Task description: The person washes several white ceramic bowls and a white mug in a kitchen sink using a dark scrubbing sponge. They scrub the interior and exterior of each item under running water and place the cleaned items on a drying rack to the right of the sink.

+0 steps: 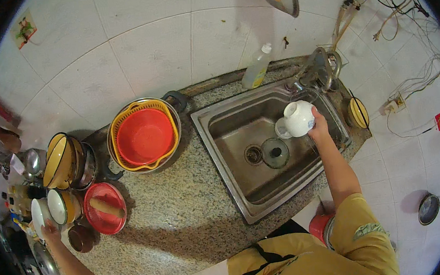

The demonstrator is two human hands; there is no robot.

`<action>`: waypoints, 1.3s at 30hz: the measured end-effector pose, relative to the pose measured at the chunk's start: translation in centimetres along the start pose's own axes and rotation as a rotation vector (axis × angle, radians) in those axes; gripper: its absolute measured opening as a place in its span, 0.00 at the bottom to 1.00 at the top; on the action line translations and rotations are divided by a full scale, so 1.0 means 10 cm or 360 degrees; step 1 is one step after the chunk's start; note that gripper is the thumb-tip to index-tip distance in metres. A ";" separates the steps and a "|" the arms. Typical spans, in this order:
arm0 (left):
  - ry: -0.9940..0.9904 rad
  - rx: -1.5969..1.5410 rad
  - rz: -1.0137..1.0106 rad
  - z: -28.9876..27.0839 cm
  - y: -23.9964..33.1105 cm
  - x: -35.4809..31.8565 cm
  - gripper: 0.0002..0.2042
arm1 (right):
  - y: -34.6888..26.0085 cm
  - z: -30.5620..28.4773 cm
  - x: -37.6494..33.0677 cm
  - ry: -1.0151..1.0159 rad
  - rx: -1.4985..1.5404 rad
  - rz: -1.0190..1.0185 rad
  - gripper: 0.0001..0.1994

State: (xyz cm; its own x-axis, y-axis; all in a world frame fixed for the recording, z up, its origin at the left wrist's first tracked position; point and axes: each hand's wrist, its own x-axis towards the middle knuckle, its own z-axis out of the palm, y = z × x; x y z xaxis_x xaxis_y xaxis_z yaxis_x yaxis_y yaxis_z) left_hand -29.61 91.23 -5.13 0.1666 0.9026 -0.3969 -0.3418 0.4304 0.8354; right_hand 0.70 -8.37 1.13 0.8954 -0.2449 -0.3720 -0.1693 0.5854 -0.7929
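The right hand (317, 122) is closed around a white pot (298, 118), held tilted over the steel sink (218, 119) beneath the tap (313, 74); a small white bowl (39, 216) is gripped at its rim by the left hand (50, 231), at the left end of the granite counter (184, 208), beside a red strainer (106, 207).

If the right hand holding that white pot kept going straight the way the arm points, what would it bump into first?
Most likely the faucet at the back rim of the sink. The right hand holds the white pot over the basin and points up toward it. Depth is hard to judge, so the pot might pass beneath it.
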 end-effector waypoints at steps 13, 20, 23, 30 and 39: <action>-0.0366 0.0355 0.0660 -0.24 -0.23 -2.42 0.18 | -0.19 -0.04 0.44 -0.0307 0.0258 0.0173 0.19; -0.0369 0.0310 0.0801 0.14 -1.12 -5.11 0.14 | -0.34 -0.14 0.77 -0.0884 0.0336 0.0456 0.22; -0.0495 0.0396 0.0615 0.27 -1.87 -5.88 0.13 | -0.41 -0.24 0.81 -0.0814 0.0529 0.0694 0.19; -0.0762 0.0645 0.0040 0.78 -3.21 -7.90 0.09 | -0.42 -0.05 0.90 -0.0874 0.0519 0.1032 0.18; -0.1536 0.1065 -0.0260 1.10 -3.76 -8.45 0.08 | -0.55 -0.25 0.77 -0.0938 0.0270 0.1123 0.22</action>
State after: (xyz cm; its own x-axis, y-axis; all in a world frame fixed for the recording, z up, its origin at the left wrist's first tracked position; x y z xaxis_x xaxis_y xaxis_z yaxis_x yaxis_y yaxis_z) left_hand -20.70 -1.29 1.23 0.8901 0.3379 -0.3057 0.2519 0.1941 0.9481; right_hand 7.46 -15.38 1.40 0.6806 0.6146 -0.3989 -0.7327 0.5656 -0.3786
